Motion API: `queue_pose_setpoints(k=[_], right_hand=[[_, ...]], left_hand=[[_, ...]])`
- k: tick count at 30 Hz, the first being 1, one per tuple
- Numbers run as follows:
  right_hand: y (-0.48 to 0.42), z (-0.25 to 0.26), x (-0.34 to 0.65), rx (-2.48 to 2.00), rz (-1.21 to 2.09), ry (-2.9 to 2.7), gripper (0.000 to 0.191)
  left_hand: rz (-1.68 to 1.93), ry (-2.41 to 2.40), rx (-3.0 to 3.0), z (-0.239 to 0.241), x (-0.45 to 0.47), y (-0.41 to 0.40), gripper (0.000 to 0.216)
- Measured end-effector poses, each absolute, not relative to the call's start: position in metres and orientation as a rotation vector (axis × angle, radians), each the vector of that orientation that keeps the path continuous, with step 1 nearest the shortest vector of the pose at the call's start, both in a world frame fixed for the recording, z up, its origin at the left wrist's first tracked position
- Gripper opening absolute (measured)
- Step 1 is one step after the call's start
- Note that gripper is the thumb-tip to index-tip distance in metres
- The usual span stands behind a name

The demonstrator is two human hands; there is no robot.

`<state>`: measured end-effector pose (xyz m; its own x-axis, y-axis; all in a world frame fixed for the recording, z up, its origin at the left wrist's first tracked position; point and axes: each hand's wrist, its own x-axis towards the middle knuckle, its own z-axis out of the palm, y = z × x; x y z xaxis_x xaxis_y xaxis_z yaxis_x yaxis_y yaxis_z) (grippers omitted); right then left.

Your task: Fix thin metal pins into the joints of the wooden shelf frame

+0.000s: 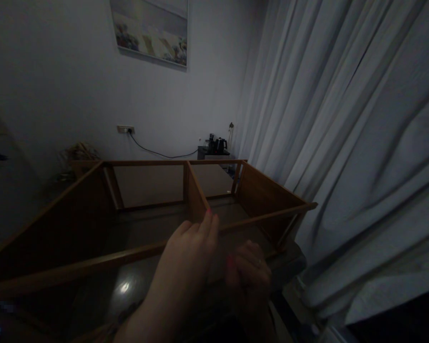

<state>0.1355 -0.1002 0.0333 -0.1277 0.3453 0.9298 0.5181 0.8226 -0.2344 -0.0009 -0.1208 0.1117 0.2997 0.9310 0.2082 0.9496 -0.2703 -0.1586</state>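
A brown wooden furniture frame (139,257) with side panels and a dividing panel (196,193) lies across the view. My left hand (191,250) is closed over its front rail, where the divider meets it. The fingertips with pink nails rest together by the joint, and the thumb is hidden behind the hand. Lower and to the right, just in front of the same rail, my right hand (250,269) is curled with the thumb pressed against the fingers. It is dark and slightly blurred there; whatever it may hold is too unclear to name.
White curtains (343,166) hang along the right side. Behind the frame, a black kettle (220,144) stands on a small cabinet near the corner. A cable (164,156) runs from a wall socket (125,129). A picture (152,33) hangs on the wall.
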Motion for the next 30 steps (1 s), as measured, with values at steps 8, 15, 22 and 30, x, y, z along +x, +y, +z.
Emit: queue_pose_setpoints(k=[8, 15, 22, 30], right_hand=[[-0.105, 0.041, 0.136, -0.715, -0.133, -1.807, 0.034], [-0.098, 0.033, 0.153, -0.631, -0.167, -1.74, 0.012], [-0.096, 0.038, 0.158, -0.538, -0.286, -1.772, 0.009], [-0.093, 0.027, 0.138, -0.496, -0.301, -1.619, 0.013]], left_hand=[[-0.114, -1.689, -2.305, 0.115, 0.001, -0.122, 0.053], [-0.089, -1.694, -2.319, 0.113, -0.001, -0.123, 0.056], [-0.105, -1.717, -2.317, 0.113, 0.0, -0.122, 0.055], [-0.056, -1.681, -2.278, 0.117, 0.0, -0.123, 0.051]])
